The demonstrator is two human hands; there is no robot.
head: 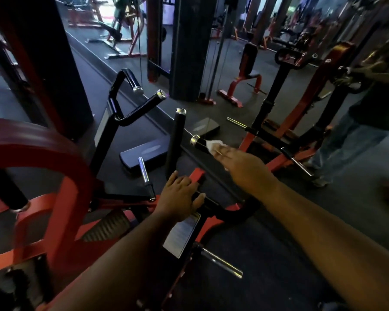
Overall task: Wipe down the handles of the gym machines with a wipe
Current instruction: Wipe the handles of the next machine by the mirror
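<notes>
A red and black gym machine stands in front of me with several black, chrome-capped handles. My right hand (240, 167) holds a white wipe (212, 145) wrapped round the right-hand handle (199, 141), just behind its chrome cap. My left hand (180, 196) rests on the machine's black bar (208, 202) near a red bracket (198, 175), fingers curled over it. An upright black handle (177, 135) stands between the hands. Two more handles (144, 106) rise at the left.
A wall mirror ahead reflects the machine (285, 122), benches and a standing person (364, 122). A big red curved frame (54, 167) fills the left. Chrome weight pegs (220, 263) stick out low. Dark rubber floor (290, 232) lies to the right.
</notes>
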